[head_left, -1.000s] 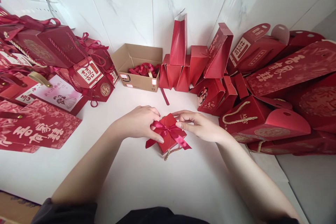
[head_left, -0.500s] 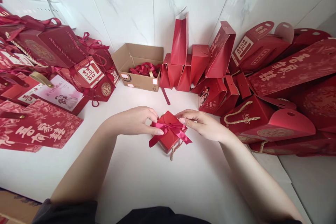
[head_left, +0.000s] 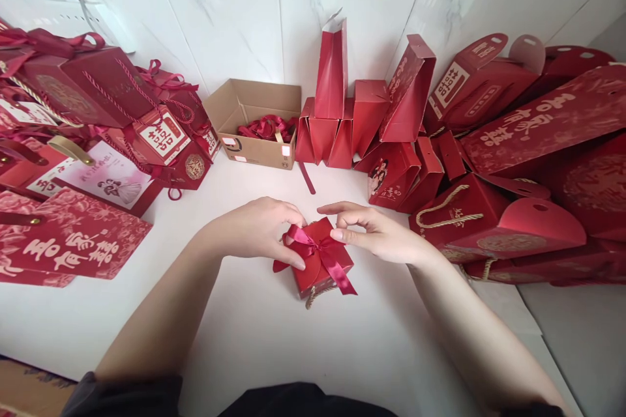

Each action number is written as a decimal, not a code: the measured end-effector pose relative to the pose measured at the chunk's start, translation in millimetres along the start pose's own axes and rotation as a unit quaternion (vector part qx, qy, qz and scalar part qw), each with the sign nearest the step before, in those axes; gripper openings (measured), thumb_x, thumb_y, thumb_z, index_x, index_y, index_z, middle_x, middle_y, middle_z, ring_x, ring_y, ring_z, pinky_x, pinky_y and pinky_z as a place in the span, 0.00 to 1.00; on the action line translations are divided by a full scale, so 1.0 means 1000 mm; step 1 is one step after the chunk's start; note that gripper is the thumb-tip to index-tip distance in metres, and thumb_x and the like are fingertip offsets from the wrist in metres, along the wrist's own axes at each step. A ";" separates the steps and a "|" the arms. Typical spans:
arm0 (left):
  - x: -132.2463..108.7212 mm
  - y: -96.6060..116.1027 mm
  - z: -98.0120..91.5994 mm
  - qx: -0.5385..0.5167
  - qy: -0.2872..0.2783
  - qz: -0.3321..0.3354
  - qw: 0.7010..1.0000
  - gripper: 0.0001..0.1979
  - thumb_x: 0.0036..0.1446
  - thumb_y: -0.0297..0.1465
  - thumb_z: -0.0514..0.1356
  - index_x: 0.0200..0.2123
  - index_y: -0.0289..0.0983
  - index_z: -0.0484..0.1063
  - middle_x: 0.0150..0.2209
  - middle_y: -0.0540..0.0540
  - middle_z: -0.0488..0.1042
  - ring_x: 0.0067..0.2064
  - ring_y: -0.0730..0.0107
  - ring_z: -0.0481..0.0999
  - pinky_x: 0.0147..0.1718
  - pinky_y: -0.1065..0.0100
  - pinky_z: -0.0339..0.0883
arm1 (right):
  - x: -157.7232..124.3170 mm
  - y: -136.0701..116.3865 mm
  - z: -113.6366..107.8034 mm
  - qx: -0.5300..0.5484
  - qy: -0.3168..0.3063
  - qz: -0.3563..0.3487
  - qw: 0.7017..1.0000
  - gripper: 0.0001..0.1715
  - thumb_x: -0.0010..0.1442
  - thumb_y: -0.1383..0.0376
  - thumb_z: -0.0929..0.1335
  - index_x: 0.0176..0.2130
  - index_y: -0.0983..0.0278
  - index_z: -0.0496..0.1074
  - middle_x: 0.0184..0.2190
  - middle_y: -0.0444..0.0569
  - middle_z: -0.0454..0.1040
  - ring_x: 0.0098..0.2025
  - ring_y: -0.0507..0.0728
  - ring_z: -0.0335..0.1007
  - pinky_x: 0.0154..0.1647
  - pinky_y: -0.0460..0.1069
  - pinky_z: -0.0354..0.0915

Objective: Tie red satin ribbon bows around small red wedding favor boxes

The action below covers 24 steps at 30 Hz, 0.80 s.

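Observation:
A small red gift box (head_left: 313, 277) sits in front of me on the white table, with a shiny dark-pink ribbon bow (head_left: 313, 246) tied across its top. One ribbon tail hangs over the right side, and a twisted beige cord handle (head_left: 317, 298) lies at the front edge. My left hand (head_left: 261, 231) grips the box's left side, its thumb on the lid and its fingers behind the corner. At the box's upper right, my right hand (head_left: 374, 233) has thumb and index finger apart, the thumb tip near the lid's edge; whether it touches is unclear.
Behind stands a cardboard box (head_left: 264, 155) of ribbon, with a loose ribbon strip (head_left: 306, 178) before it. Upright red boxes (head_left: 332, 71) line the wall. Stacked red gift boxes fill the left (head_left: 98, 88) and right (head_left: 538, 120) sides.
The gift box has turned and tilted, its front and cord shifting left. My right hand has let go of the bow's right loop, and its fingers have spread apart.

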<state>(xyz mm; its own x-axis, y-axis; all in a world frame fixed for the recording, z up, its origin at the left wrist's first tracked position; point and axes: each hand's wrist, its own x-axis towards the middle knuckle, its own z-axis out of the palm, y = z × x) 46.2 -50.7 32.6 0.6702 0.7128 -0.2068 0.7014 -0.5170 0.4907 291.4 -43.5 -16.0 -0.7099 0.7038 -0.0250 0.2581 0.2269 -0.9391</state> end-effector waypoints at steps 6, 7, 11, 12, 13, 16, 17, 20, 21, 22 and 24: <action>0.000 0.002 -0.003 0.044 0.017 0.008 0.999 0.19 0.50 0.48 0.63 0.39 0.41 0.72 0.36 0.50 0.76 0.40 0.60 0.74 0.47 0.62 0.61 | 0.000 -0.001 -0.005 0.005 0.013 -0.003 1.000 0.21 0.64 0.52 0.66 0.26 0.63 0.67 0.56 0.48 0.69 0.58 0.60 0.65 0.56 0.53 0.58; 0.000 0.002 -0.003 0.047 0.022 0.006 0.999 0.20 0.50 0.48 0.63 0.40 0.41 0.71 0.37 0.49 0.76 0.41 0.60 0.74 0.48 0.62 0.60 | 0.000 -0.001 -0.005 0.000 0.019 0.000 1.000 0.21 0.65 0.52 0.65 0.27 0.63 0.67 0.57 0.48 0.69 0.58 0.60 0.64 0.56 0.53 0.58; 0.000 0.000 -0.002 0.051 0.020 0.004 0.998 0.22 0.49 0.50 0.63 0.41 0.42 0.70 0.39 0.49 0.76 0.44 0.58 0.74 0.52 0.59 0.58 | -0.001 -0.003 -0.007 -0.032 0.034 0.012 0.999 0.20 0.65 0.51 0.64 0.31 0.62 0.73 0.59 0.48 0.67 0.57 0.59 0.65 0.54 0.53 0.59; 0.000 -0.001 -0.002 0.052 0.018 0.006 0.998 0.22 0.50 0.50 0.63 0.40 0.42 0.69 0.40 0.49 0.76 0.44 0.58 0.74 0.53 0.59 0.57 | -0.001 -0.004 -0.007 -0.040 0.036 0.012 0.998 0.20 0.66 0.51 0.64 0.32 0.62 0.74 0.58 0.48 0.67 0.56 0.59 0.66 0.54 0.53 0.59; 0.000 -0.002 -0.001 0.053 0.017 0.009 0.998 0.21 0.50 0.50 0.62 0.40 0.42 0.69 0.40 0.49 0.76 0.44 0.58 0.74 0.54 0.58 0.56 | -0.001 -0.004 -0.007 -0.048 0.037 0.012 0.998 0.20 0.66 0.51 0.64 0.33 0.61 0.74 0.57 0.48 0.68 0.55 0.58 0.66 0.54 0.53 0.59; 0.001 -0.004 0.002 0.049 0.016 0.019 0.998 0.20 0.51 0.50 0.62 0.40 0.42 0.69 0.40 0.50 0.76 0.44 0.60 0.74 0.58 0.55 0.51 | 0.000 -0.003 -0.006 -0.059 0.040 0.010 0.997 0.21 0.66 0.51 0.63 0.33 0.61 0.75 0.55 0.48 0.70 0.53 0.58 0.68 0.53 0.53 0.60; 0.002 -0.004 0.003 0.047 0.015 0.022 0.999 0.20 0.52 0.50 0.62 0.40 0.42 0.69 0.40 0.50 0.76 0.44 0.60 0.74 0.58 0.55 0.50 | 0.001 -0.003 -0.005 -0.059 0.040 0.008 0.997 0.21 0.66 0.51 0.63 0.33 0.61 0.75 0.54 0.48 0.71 0.52 0.58 0.68 0.53 0.53 0.60; 0.003 -0.004 0.005 0.040 0.012 0.030 0.999 0.19 0.52 0.49 0.62 0.40 0.42 0.69 0.39 0.50 0.76 0.43 0.61 0.74 0.58 0.55 0.50 | 0.002 0.000 -0.005 -0.055 0.037 0.000 0.998 0.22 0.66 0.50 0.63 0.29 0.62 0.71 0.50 0.48 0.73 0.49 0.57 0.70 0.51 0.53 0.61; 0.003 -0.004 0.006 0.038 0.012 0.033 0.999 0.19 0.52 0.49 0.62 0.40 0.42 0.69 0.39 0.50 0.75 0.42 0.61 0.74 0.58 0.55 0.50 | 0.002 0.000 -0.005 -0.053 0.036 0.000 0.998 0.22 0.65 0.50 0.64 0.28 0.62 0.70 0.50 0.49 0.73 0.49 0.58 0.70 0.51 0.53 0.62; 0.003 -0.003 0.007 0.037 0.012 0.034 0.999 0.19 0.52 0.49 0.62 0.39 0.42 0.69 0.39 0.50 0.75 0.42 0.61 0.74 0.58 0.55 0.51 | 0.002 0.001 -0.005 -0.049 0.034 0.000 0.998 0.22 0.64 0.50 0.65 0.27 0.62 0.69 0.50 0.49 0.73 0.50 0.58 0.70 0.51 0.53 0.62; 0.004 -0.003 0.007 0.033 0.011 0.033 0.999 0.19 0.52 0.49 0.62 0.38 0.41 0.69 0.39 0.50 0.75 0.41 0.61 0.73 0.56 0.57 0.53 | 0.002 0.002 -0.007 -0.045 0.028 0.002 0.999 0.20 0.62 0.50 0.67 0.28 0.62 0.70 0.54 0.50 0.71 0.55 0.60 0.67 0.55 0.55 0.60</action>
<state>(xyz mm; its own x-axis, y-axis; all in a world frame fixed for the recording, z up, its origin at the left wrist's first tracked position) 48.3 -50.0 24.8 0.7112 0.6853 -0.1569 0.6702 -0.5935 0.4456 295.2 -37.3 -16.0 -0.6720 0.7405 -0.0081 0.3210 0.2815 -0.9043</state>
